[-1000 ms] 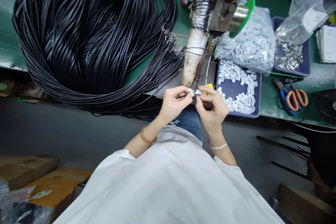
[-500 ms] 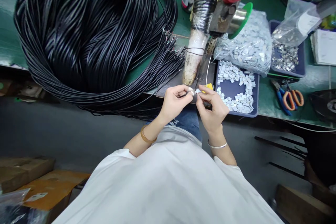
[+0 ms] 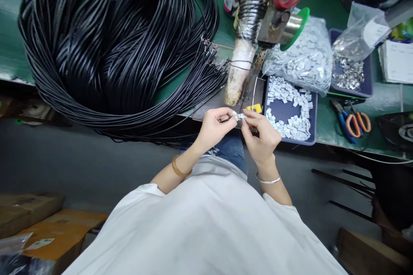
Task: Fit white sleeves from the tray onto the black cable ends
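Note:
At the bench edge, my left hand (image 3: 217, 126) pinches a black cable end fitted with a small metal connector (image 3: 239, 116). The thumb and forefinger of my right hand (image 3: 262, 134) are closed on a small pale blue-white piece (image 3: 243, 116), which meets the connector; whether it is fixed to it I cannot tell. Just beyond the fingers are a yellow piece (image 3: 254, 108) and the stained white tip (image 3: 237, 79) of a hose. Close to my right hand stands a blue tray (image 3: 314, 122) of similar small pale pieces (image 3: 298, 128).
Large coils of black cable (image 3: 106, 51) cover the bench's left side. A solder spool (image 3: 293, 29) hangs behind my hands. On the right are a bag of pale pieces (image 3: 300, 51), a bin of metal parts (image 3: 351, 73), pliers (image 3: 343, 122) and orange-handled scissors (image 3: 358, 123).
My right fingertips have shifted slightly on the pale piece, and the connector shows more clearly between my hands. The view has moved a little; both grips stay closed.

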Motion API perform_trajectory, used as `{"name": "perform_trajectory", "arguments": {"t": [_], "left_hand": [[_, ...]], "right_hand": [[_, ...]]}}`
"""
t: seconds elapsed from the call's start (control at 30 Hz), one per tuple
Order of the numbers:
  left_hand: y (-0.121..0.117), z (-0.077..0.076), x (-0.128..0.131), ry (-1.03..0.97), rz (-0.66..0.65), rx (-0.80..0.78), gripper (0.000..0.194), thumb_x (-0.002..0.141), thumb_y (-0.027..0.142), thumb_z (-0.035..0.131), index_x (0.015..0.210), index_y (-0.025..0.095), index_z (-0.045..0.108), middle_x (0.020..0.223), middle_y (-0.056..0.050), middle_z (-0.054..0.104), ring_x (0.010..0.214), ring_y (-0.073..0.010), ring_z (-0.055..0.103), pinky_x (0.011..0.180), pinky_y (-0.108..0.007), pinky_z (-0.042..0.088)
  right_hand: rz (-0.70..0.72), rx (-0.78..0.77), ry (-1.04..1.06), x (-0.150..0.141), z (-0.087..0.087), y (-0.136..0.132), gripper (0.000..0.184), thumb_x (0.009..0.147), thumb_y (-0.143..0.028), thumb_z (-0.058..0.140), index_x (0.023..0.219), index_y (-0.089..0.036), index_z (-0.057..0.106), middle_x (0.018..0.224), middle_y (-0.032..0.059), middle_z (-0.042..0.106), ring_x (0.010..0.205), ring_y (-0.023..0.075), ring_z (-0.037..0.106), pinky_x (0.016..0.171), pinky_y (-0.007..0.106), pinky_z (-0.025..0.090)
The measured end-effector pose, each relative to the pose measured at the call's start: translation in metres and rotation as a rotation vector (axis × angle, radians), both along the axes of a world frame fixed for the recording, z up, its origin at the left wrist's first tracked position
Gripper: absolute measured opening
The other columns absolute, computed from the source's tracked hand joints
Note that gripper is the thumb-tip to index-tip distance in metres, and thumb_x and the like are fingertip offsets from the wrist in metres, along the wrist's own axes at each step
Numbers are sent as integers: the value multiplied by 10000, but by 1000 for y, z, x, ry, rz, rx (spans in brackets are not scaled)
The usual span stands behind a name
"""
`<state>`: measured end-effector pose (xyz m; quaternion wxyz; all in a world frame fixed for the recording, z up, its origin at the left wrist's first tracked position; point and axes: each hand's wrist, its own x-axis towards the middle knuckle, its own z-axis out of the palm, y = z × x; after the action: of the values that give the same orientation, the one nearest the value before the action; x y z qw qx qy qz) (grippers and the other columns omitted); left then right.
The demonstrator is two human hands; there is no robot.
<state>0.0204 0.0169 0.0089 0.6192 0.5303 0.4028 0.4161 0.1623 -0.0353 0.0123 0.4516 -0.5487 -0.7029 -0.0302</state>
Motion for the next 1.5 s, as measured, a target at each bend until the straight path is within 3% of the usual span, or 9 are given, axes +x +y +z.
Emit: {"name": "perform_trajectory", "arguments": {"t": [0.17,0.27,0.4,0.53,0.73,0.9,1.13,1.33,1.5], "left_hand": [[-4,0,-3,45,-16,48,104,755,203,645,671,142,639,524,60,371,503,-54,291,488,-214,215],[-9,-1,-6,42,20,52,100,758,208,663,690,138,642,542,50,462,510,-57,385,504,-199,302],[-14,-3,-10,19,83,132,108,804,239,676,783,135,693,674,1,643,600,-80,551,595,-198,435],[-13,-5,-11,-104,53,85,144,783,271,726,816,131,740,776,-46,739,691,-119,662,663,-211,521],[-9,-9,-6,-119,75,52,161,771,257,741,862,129,778,825,-67,768,703,-127,682,659,-201,533],[-7,-11,-2,-53,82,148,156,836,234,669,905,137,770,893,-75,770,787,-141,698,730,-212,541],[-7,-8,-1,42,125,323,140,859,181,619,902,140,746,838,-55,735,714,-115,648,672,-194,494],[-10,-8,-3,82,68,271,142,885,207,589,880,142,716,695,-2,640,594,-80,529,597,-182,425],[-12,-7,-4,138,30,219,137,864,205,593,853,130,707,631,20,572,559,-73,463,559,-190,382]], "right_hand": [[-6,16,-56,0,0,-3,153,887,-124,639,990,-235,655,1030,54,782,889,167,766,674,249,621],[-36,22,-14,-3,0,-6,128,877,-134,657,951,-238,670,983,44,781,864,162,760,658,249,620],[-43,-186,361,-7,6,-6,24,872,-190,677,858,-211,678,903,29,756,758,137,747,628,231,625],[58,-418,668,-6,13,-2,106,840,-249,718,793,-181,652,870,18,749,691,127,745,629,223,634],[-22,-297,445,-5,8,-1,85,856,-258,706,803,-207,662,909,15,742,777,123,719,637,231,598],[-32,-226,332,-4,4,4,52,867,-219,696,817,-220,681,889,7,733,805,129,702,628,242,572],[-22,-174,287,-5,13,6,71,861,-184,698,805,-224,680,875,9,731,806,140,696,586,255,550],[-5,-118,77,-3,12,0,86,869,-147,680,849,-228,658,913,15,749,791,127,699,608,242,553],[26,-177,91,3,11,-3,73,894,-149,645,889,-222,652,914,11,748,771,119,715,635,227,563]]}}
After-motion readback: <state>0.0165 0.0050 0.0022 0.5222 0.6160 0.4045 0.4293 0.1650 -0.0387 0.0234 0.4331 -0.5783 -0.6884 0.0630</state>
